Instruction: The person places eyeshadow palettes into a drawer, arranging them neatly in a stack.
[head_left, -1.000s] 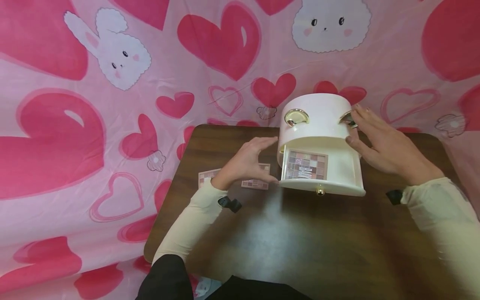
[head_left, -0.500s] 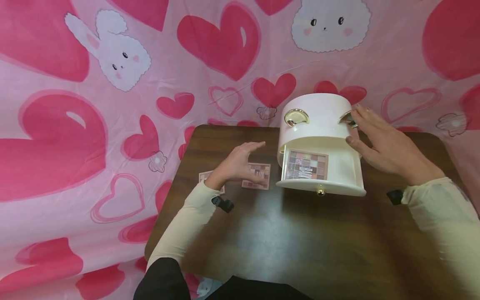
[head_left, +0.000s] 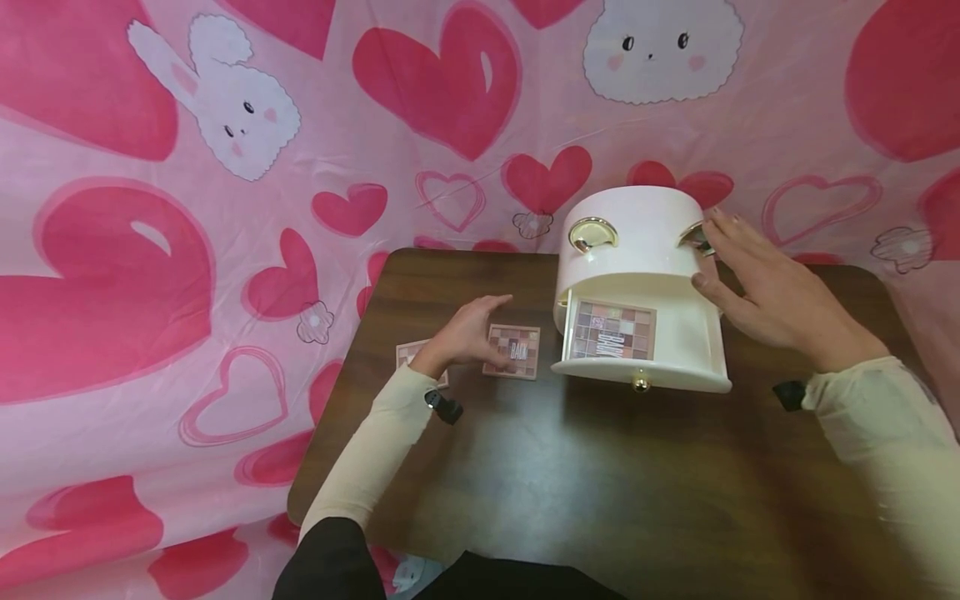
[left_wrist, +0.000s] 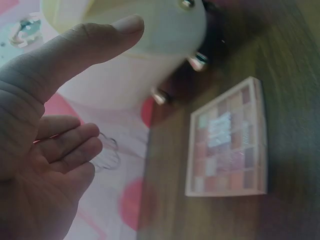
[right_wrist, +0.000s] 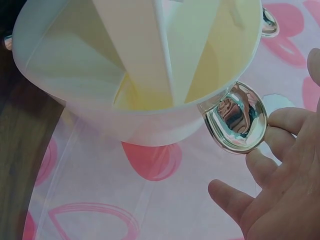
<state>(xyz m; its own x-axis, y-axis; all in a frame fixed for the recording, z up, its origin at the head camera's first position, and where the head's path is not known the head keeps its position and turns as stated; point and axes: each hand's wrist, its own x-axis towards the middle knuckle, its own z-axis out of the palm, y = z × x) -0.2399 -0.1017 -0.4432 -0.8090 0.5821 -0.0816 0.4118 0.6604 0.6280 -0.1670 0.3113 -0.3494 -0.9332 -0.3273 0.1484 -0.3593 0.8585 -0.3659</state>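
My left hand [head_left: 467, 332] hovers with thumb and fingers apart at the left side of an eyeshadow palette [head_left: 517, 352] lying on the table. In the left wrist view, bare table shows between the hand [left_wrist: 45, 145] and that palette [left_wrist: 227, 142]. A second palette [head_left: 406, 351] lies farther left, partly hidden by the wrist. My right hand [head_left: 772, 292] lies along the right side of a white rounded drawer box [head_left: 637, 229], its fingertips at a gold ear-shaped piece [right_wrist: 237, 120]. The box's drawer [head_left: 690, 333] is pulled out, with another palette [head_left: 611, 332] on its left side.
A gold knob [head_left: 641, 382] sticks out from the drawer front. The brown wooden table [head_left: 540, 483] reaches back to a pink cloth [head_left: 465, 200] printed with hearts and rabbits. Another gold ear-shaped piece [head_left: 593, 234] is on the box's left.
My left hand has moved left and slightly down, away from the drawer box to the palette on the table. My right hand stays at the box.
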